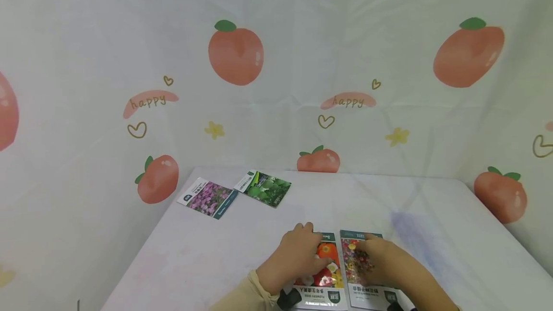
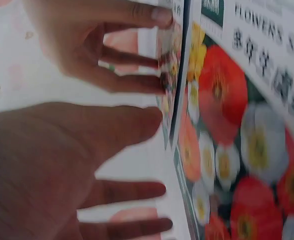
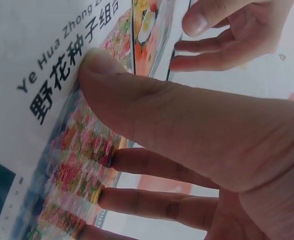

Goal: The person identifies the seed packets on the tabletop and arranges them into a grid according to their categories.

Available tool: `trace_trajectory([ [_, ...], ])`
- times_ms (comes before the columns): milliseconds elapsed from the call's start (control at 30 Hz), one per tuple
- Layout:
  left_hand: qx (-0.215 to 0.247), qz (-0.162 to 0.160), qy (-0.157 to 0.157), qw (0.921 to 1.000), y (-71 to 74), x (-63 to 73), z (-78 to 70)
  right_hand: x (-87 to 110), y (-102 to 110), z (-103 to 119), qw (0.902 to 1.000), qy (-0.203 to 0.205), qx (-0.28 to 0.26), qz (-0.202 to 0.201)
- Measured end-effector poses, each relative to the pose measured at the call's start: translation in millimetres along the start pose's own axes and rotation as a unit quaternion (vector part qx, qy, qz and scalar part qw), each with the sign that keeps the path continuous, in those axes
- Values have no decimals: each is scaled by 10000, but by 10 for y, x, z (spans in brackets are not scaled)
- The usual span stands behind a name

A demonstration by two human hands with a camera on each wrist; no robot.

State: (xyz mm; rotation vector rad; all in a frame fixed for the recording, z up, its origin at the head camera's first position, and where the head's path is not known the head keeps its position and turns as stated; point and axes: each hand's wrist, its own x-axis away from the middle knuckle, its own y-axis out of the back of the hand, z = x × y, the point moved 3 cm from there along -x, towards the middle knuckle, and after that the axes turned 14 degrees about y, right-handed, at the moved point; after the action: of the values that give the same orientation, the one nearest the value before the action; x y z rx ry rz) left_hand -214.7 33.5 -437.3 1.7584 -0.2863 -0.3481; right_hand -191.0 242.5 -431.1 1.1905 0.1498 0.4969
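Two seed packets lie side by side at the table's near side, their printed names facing away from me. My left hand (image 1: pixel 298 256) is over the poppy seed packet (image 1: pixel 327 280), printed with red, orange and white flowers; its fingers (image 2: pixel 132 192) are spread and fairly straight at the packet's edge. On the right is the wildflower seed packet (image 1: pixel 355 272), covered in small colourful blooms. My right hand (image 1: pixel 384 260) rests on it, fingertips (image 3: pixel 132 159) on the flower picture and thumb (image 3: pixel 104 65) near the printed lettering.
Farther back on the left lie a seed packet with pink-purple flowers (image 1: pixel 209 199) and one with a green plant picture (image 1: pixel 268 189), their corners close together. The white table (image 1: pixel 242 234) meets a fruit-printed cloth (image 1: pixel 276 124) behind it. A bluish stain (image 1: pixel 414 234) marks the table's right side.
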Motion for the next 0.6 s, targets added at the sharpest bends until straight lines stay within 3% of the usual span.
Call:
trace_trajectory([
  [167,261,-10,-161,9995,92,-42,125,-16,-20,7,10000,-34,-3,44],
  [600,459,-399,154,9980,236,-231,488,-16,-40,2,9999,-47,-35,81],
])
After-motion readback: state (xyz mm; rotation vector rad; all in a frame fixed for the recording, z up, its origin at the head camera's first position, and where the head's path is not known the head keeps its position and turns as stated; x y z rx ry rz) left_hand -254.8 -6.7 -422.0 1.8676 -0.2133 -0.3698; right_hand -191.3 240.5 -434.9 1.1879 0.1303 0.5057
